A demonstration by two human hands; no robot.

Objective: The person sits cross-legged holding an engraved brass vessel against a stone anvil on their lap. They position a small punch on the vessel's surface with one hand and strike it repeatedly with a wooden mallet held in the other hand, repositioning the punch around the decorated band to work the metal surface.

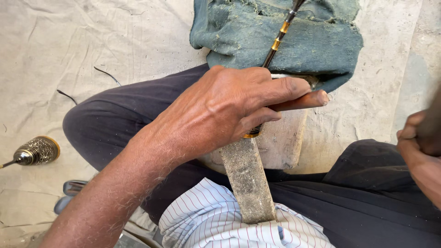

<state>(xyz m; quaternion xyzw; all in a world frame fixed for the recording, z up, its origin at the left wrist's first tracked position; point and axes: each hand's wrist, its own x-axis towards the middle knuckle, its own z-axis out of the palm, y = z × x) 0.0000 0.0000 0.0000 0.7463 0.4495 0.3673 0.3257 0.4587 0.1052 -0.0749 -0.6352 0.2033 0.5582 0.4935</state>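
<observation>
A pale, creased canvas sheet (69, 41) covers the ground under you, coarse and dusty. Your legs in dark, smooth trousers (115, 115) fold across it, with the hem of a white shirt with thin red stripes (211, 220) at the bottom edge. Ahead of your knee lies a frayed, blue-green denim pad (298, 36), rough and worn. Under your hand sits a pale wooden block (285, 138), and a flat, gritty grey bar (248, 179) slants from your lap up to it. Your left hand (220, 110) lies curled over a slim dark rod (278, 39) with brass bands, fingers wrapped round it and forefinger stretched flat along the top; the rod runs from your palm up over the denim. Your right hand (420, 151) is at the right edge, fingers bent; you cannot tell what it grips. Far left rests an embossed brass bell-shaped fitting (36, 150)
</observation>
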